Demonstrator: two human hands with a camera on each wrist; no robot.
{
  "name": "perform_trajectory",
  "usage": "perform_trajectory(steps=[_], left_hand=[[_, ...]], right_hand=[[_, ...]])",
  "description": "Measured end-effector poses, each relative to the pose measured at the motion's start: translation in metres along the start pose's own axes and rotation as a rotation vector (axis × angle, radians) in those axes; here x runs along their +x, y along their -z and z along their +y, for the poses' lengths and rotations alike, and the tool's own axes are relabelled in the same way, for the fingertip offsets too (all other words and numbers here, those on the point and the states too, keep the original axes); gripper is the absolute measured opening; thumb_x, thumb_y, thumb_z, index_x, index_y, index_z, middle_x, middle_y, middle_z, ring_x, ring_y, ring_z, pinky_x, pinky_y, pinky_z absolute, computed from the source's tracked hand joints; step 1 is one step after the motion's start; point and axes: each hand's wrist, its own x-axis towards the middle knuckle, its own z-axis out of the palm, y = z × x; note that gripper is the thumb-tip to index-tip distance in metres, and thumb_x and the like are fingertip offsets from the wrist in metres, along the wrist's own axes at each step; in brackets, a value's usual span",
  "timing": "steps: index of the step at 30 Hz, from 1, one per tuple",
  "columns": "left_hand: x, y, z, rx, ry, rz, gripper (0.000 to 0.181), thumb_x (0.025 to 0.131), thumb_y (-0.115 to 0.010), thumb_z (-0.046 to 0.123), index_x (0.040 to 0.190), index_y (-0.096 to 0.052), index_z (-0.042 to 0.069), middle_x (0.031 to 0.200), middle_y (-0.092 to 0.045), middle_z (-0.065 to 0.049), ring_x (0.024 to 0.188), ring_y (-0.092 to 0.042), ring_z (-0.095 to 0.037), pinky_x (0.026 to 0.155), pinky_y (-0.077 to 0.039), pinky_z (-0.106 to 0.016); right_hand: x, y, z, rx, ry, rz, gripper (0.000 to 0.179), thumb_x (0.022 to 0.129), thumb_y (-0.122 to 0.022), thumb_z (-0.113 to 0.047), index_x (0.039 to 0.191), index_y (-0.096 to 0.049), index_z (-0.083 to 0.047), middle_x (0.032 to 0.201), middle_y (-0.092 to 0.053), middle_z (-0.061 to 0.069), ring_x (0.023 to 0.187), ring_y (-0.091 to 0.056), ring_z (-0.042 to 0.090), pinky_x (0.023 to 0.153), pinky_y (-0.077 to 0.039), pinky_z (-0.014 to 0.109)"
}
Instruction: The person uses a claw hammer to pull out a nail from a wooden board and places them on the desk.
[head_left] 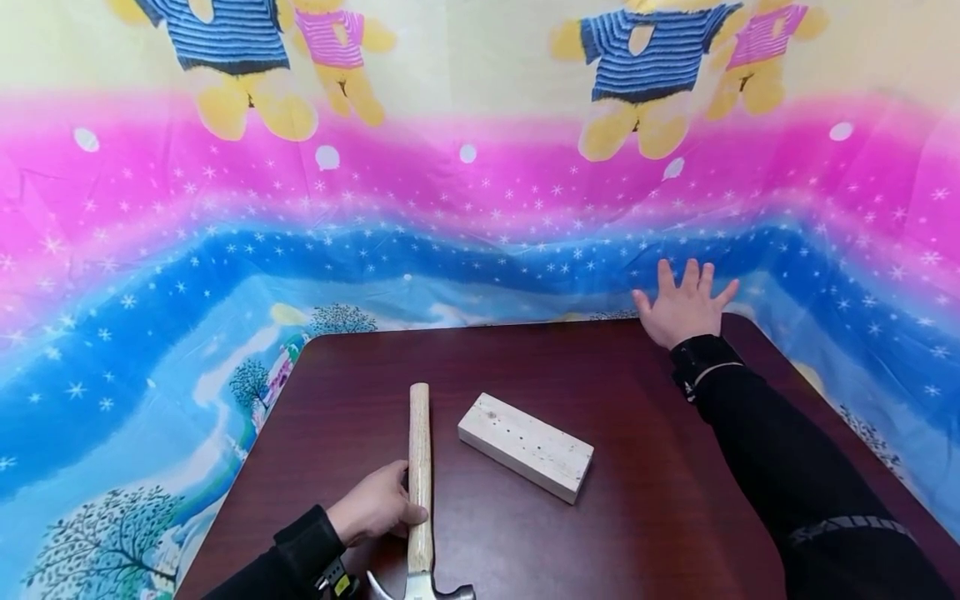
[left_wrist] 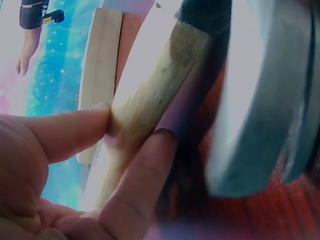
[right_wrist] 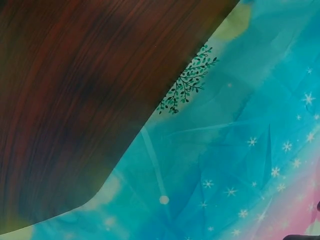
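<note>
A claw hammer [head_left: 420,467] with a pale wooden handle points away from me, its metal head at the bottom edge of the head view. My left hand [head_left: 375,504] pinches the handle between thumb and fingers, close to the head; the left wrist view shows this grip, with the metal head [left_wrist: 265,110] at the right. To the right of the hammer lies a pale wooden block [head_left: 525,446] with a row of small dark holes or marks on top. My right hand [head_left: 682,308], fingers spread and holding nothing, is at the table's far right corner.
The dark reddish-brown table [head_left: 360,358] has rounded far corners. A printed cloth [head_left: 480,200] with bears, snowflakes and trees hangs behind it and along both sides. The right wrist view shows only the table edge [right_wrist: 75,100] and this cloth clearly.
</note>
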Motion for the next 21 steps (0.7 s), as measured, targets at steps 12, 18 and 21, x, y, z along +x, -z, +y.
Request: perform_trajectory(steps=[12,18,21], left_hand=[[0.0,0.002,0.004,0.255,0.014,0.036,0.044,0.083,-0.088,0.001,0.118,-0.062,-0.003,0.083,-0.068,-0.011,0.06,-0.068,-0.023,0.056,-0.062,-0.039],[0.012,0.008,-0.001,0.479,-0.026,0.032,0.04,0.084,-0.093,0.017,0.112,-0.068,0.002,0.083,-0.067,-0.005,0.065,-0.063,-0.018,0.063,-0.056,-0.036],[0.016,0.015,0.008,0.664,-0.086,0.072,0.034,0.089,-0.089,0.029,0.107,-0.072,0.005,0.082,-0.067,-0.003,0.071,-0.06,-0.018,0.07,-0.051,-0.038]], right_hand=[[0.0,-0.004,0.001,0.006,-0.003,-0.003,0.084,0.112,-0.034,-0.064,0.17,-0.025,-0.004,0.168,-0.019,0.046,0.161,-0.007,0.066,0.121,0.004,0.092],[-0.001,-0.006,0.002,-0.012,0.0,-0.036,0.081,0.113,-0.037,-0.06,0.17,-0.027,-0.004,0.17,-0.017,0.046,0.161,-0.007,0.067,0.121,0.005,0.092],[-0.002,-0.005,0.001,-0.024,0.002,-0.053,0.08,0.113,-0.037,-0.059,0.17,-0.027,-0.004,0.17,-0.017,0.045,0.161,-0.006,0.067,0.121,0.005,0.092]])
